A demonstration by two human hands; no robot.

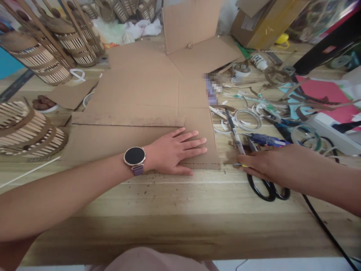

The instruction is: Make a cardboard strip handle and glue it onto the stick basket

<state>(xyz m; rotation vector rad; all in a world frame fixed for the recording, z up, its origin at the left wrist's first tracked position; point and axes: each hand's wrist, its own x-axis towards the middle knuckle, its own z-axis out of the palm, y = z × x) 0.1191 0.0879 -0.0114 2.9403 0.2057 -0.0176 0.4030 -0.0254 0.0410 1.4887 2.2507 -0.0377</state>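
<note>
My left hand [176, 150], with a round dark watch [134, 156] on the wrist, lies flat with fingers spread on the near right corner of a large flattened cardboard sheet [141, 98]. My right hand [267, 163] reaches over black-handled scissors [266, 186] on the wooden table [175, 214], its fingertips at the lower end of a thin pen-like tool [234, 132]. Whether its fingers grip the tool is hidden by blur. A blue glue gun [265, 140] lies just beyond that hand.
Slatted wooden baskets [31, 128] stand at the left and back left [70, 41]. Cardboard strips, tape rings [248, 119] and paper scraps litter the right side. A brown box [265, 22] sits at the back right. A black cable [324, 226] runs off the near right.
</note>
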